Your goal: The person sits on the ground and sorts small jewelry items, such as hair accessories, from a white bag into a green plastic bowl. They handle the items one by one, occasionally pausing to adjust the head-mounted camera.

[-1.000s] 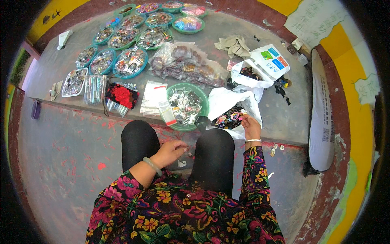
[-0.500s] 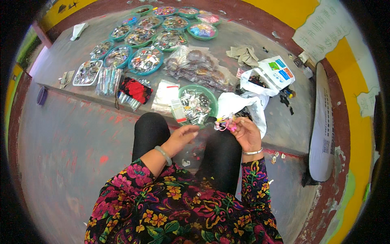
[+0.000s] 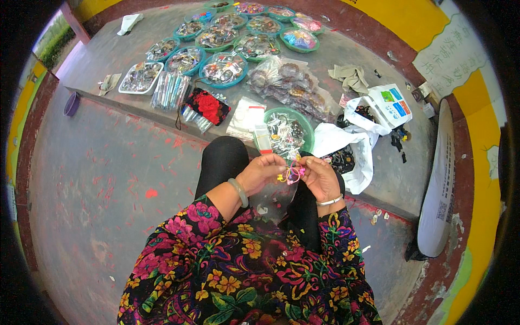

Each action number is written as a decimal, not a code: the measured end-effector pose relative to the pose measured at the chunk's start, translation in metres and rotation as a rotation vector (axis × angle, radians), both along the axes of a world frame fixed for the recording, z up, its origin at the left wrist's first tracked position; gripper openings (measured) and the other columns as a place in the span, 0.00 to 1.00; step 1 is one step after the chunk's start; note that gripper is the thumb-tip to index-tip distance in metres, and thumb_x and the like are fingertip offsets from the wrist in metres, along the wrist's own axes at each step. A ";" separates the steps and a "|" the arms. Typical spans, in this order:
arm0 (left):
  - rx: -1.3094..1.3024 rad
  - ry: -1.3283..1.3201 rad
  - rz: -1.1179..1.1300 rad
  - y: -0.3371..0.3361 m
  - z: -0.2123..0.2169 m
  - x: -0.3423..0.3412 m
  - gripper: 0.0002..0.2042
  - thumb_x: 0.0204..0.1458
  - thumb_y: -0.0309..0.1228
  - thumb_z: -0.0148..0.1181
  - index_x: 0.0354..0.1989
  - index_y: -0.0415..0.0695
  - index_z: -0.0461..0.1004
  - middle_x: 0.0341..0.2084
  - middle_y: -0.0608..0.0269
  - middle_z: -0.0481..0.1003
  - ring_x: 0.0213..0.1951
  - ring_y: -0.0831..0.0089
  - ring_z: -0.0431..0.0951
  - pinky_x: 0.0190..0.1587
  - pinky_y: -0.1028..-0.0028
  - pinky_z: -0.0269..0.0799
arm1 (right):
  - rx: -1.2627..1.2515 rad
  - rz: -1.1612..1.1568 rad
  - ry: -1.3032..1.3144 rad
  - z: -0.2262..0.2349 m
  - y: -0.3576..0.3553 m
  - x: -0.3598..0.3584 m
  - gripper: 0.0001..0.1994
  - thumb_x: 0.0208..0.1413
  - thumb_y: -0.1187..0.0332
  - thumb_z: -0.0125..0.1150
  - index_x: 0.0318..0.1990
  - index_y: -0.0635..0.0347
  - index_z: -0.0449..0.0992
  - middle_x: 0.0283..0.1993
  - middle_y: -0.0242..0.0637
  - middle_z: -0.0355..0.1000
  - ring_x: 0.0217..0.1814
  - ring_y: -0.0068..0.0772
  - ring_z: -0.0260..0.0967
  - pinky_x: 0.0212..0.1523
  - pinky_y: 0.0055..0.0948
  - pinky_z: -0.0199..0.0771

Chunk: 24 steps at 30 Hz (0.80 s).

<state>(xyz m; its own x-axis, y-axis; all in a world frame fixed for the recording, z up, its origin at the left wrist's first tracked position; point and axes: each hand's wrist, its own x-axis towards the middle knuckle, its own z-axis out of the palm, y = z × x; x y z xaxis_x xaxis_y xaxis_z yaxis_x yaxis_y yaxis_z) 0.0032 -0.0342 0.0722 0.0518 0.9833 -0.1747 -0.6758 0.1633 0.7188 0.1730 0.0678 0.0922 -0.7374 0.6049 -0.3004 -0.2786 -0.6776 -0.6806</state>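
Observation:
Pink and yellow elastic hair ties [image 3: 293, 174] hang between my two hands, above my knees. My left hand [image 3: 263, 173] pinches them from one side, next to the yellow part. On the other side my right hand [image 3: 322, 177] has its fingers closed on the pink part. Just beyond the hands stands a green basket [image 3: 310, 135] of small metal and white pieces, with a clear packet leaning over its near left rim. To its right an open white plastic bag [image 3: 364, 169] shows black bands inside.
Several round baskets [image 3: 223, 85] of small goods stand at the back of the raised ledge. A white tray [image 3: 157, 67], a red and black pouch [image 3: 208, 106] and clear-bagged goods [image 3: 295, 86] lie nearer. A long pale board [image 3: 436, 184] stands at the right.
My left hand has moved right and taken hold of the hair ties, which only the right hand held before. The view has shifted, so the scene sits further right.

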 end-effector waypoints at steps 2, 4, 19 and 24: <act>-0.006 -0.016 -0.021 0.001 0.001 0.001 0.05 0.51 0.28 0.54 0.35 0.42 0.69 0.27 0.68 0.72 0.26 0.83 0.71 0.27 0.83 0.67 | 0.010 -0.004 -0.028 -0.002 0.000 0.000 0.07 0.53 0.73 0.51 0.35 0.68 0.72 0.34 0.40 0.72 0.34 0.29 0.70 0.40 0.27 0.70; -0.043 -0.065 -0.034 0.002 0.000 0.002 0.06 0.50 0.27 0.54 0.35 0.42 0.69 0.28 0.68 0.72 0.27 0.83 0.71 0.27 0.83 0.67 | 0.024 0.019 -0.024 -0.005 0.000 0.000 0.07 0.53 0.74 0.51 0.35 0.68 0.72 0.35 0.38 0.72 0.35 0.27 0.70 0.39 0.24 0.69; -0.041 0.135 0.007 0.004 -0.011 0.004 0.02 0.51 0.27 0.55 0.30 0.44 0.69 0.23 0.71 0.70 0.24 0.83 0.69 0.26 0.83 0.65 | 0.787 0.021 -0.407 0.003 -0.016 -0.013 0.07 0.41 0.74 0.65 0.31 0.62 0.76 0.44 0.35 0.67 0.40 0.24 0.67 0.42 0.21 0.67; -0.035 0.165 0.028 0.004 -0.011 0.005 0.03 0.50 0.28 0.56 0.30 0.44 0.70 0.23 0.69 0.71 0.24 0.83 0.69 0.26 0.83 0.65 | 1.234 -0.119 -0.479 0.001 -0.016 -0.014 0.06 0.39 0.75 0.65 0.29 0.60 0.76 0.40 0.36 0.67 0.42 0.29 0.67 0.40 0.23 0.67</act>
